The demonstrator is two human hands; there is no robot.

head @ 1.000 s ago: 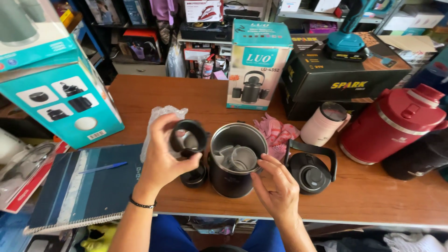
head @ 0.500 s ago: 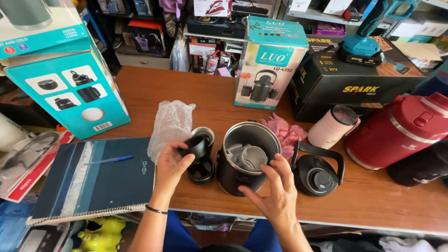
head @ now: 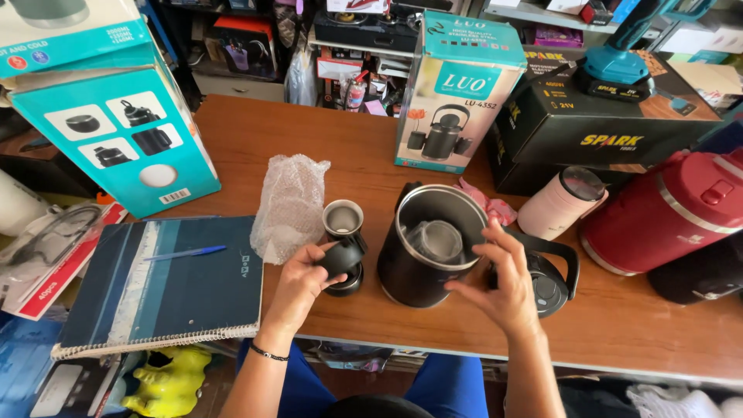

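A black open-topped kettle (head: 422,259) with a shiny steel inside stands near the table's front edge; a clear plastic-wrapped piece lies in it. My right hand (head: 503,282) rests against its right side, fingers spread over the rim. My left hand (head: 302,280) grips a small black cup (head: 343,255), tilted, over another black cup (head: 345,282) on the table. A third cup (head: 343,219) with a steel inside stands upright just behind. The black kettle lid with a handle (head: 549,279) lies to the right of my right hand.
Crumpled bubble wrap (head: 290,205) and a dark notebook with a blue pen (head: 166,282) lie at left. Teal boxes (head: 116,124), (head: 460,89), a black box (head: 588,128), a pink tumbler (head: 561,201) and a red flask (head: 669,213) stand around the wooden table (head: 356,147).
My left hand has lowered the small black cup from in front of me down onto the cup on the table. My right hand has shifted from the kettle's front to its right side.
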